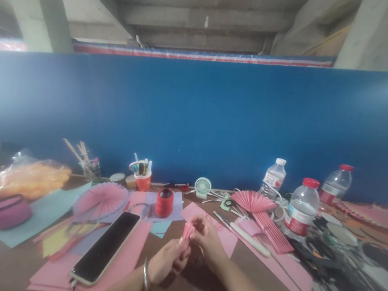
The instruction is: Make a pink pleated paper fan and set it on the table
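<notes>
Between my two hands is a small piece of pleated pink paper [188, 230], its folds pressed together. My left hand [172, 256], with a silver bangle at the wrist, is closed around its lower part. The fingers of my right hand [206, 240] are bent and pinch its right side near the top. Just beyond the hands lies a pink sheet [228, 240] with loose red thread on it. A red spool of thread [164, 203] stands upright behind my left hand. Pleated pink paper fans [253, 201] lie to the right.
At the left, a phone [107, 246] rests on pink sheets, near a round pink paper fan [101, 200]. A red cup of pens [143, 181] and a small white fan [202, 188] stand at the back. Bottles [301, 210] and tangled black cables [332, 268] crowd the right side.
</notes>
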Tool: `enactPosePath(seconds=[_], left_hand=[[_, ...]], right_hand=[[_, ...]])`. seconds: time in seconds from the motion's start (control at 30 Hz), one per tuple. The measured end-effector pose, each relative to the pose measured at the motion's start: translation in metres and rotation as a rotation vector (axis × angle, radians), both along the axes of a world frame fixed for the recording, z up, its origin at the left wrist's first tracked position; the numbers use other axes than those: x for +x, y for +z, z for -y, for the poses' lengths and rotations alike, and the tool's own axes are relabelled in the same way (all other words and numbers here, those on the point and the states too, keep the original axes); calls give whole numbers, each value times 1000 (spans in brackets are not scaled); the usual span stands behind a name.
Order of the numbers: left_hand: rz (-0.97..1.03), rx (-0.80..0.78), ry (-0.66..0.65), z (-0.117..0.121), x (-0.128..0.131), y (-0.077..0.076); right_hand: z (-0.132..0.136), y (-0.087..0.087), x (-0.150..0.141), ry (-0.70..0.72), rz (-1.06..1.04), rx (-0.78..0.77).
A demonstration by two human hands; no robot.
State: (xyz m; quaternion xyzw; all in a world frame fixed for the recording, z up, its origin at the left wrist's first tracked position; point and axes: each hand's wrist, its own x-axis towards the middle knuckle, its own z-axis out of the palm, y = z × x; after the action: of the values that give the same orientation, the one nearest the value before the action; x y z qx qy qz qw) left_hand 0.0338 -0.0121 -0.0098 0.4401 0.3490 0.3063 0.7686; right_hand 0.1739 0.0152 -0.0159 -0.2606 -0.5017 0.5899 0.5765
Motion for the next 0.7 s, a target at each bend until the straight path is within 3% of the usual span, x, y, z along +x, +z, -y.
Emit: enactPosePath(seconds=[0.17, 0.33, 0.5, 0.57, 0.7], left_hand=[[27, -33, 43, 0, -2, 5], [-28, -59, 167, 2, -1, 5], [-113, 1, 115, 2, -1, 1], [-148, 105, 135, 1, -1, -2], [-335, 474, 116, 0, -2, -9]], right_hand=[[8, 7, -2, 187, 27, 12], [11, 14, -4, 148, -21, 19], [10, 14, -5, 112, 14, -53], [10, 12, -6, 87, 0, -101], [8, 9, -6, 89, -70, -150]])
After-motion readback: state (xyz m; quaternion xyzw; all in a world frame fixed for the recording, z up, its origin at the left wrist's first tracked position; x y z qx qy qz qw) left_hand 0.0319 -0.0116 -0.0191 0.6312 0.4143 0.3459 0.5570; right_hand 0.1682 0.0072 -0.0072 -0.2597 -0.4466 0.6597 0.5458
